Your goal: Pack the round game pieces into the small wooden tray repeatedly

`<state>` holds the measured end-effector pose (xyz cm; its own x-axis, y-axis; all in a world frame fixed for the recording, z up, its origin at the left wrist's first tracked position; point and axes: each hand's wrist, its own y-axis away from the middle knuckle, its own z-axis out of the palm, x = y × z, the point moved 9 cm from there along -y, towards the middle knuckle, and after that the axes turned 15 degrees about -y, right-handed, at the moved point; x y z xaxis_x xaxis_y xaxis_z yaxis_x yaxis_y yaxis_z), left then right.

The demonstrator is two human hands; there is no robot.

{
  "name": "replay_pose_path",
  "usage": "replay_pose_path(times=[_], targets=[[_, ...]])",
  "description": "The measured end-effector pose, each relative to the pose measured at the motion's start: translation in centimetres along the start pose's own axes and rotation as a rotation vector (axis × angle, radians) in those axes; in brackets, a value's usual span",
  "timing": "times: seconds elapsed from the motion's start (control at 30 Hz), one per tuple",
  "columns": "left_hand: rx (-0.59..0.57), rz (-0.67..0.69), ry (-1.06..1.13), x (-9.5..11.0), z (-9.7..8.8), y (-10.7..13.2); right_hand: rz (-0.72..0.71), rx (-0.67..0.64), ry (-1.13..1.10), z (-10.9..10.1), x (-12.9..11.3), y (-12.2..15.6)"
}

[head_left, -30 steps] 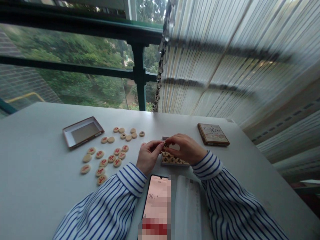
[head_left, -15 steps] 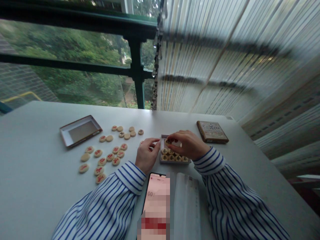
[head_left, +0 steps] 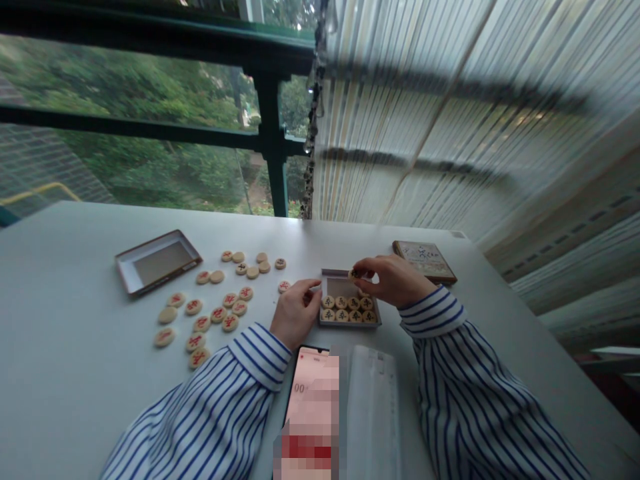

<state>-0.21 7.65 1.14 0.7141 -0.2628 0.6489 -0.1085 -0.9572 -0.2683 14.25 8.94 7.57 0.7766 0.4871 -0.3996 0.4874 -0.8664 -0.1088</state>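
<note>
My right hand (head_left: 395, 279) pinches a black-marked xiangqi piece (head_left: 353, 275) between thumb and fingertips, above the back right of a shallow box (head_left: 350, 325). Inside the box, black-marked pieces (head_left: 341, 315) lie face up in two rows at the front. One more piece (head_left: 364, 292) shows partly beneath my right fingers. My left hand (head_left: 295, 312) is at the box's left wall, its curled fingertips against the edge. Left of it, a red-marked piece (head_left: 285, 287) lies on the table, with several loose red-marked pieces (head_left: 219, 314) farther left.
An upturned box lid (head_left: 160, 263) lies at the back left. Behind my right hand is a closed decorated box (head_left: 425, 261). A phone (head_left: 313, 387) and a translucent white case (head_left: 374, 407) lie between my forearms on the white table (head_left: 75, 373). Face-down pieces (head_left: 253, 272) are at the back.
My right hand has moved right and slightly back with the piece in its grip, uncovering more of the box's rows. My left hand stays by the box's left wall.
</note>
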Motion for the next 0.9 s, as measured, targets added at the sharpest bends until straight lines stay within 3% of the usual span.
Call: replay_pose_path(times=[0.53, 0.9], targets=[[-0.012, 0.015, -0.003, 0.1, 0.2, 0.1, 0.063, -0.151, 0.152, 3.2, 2.1, -0.3], [-0.011, 0.02, 0.007, 0.1, 0.2, 0.1, 0.097, -0.195, 0.133, 3.9, 2.4, -0.4]])
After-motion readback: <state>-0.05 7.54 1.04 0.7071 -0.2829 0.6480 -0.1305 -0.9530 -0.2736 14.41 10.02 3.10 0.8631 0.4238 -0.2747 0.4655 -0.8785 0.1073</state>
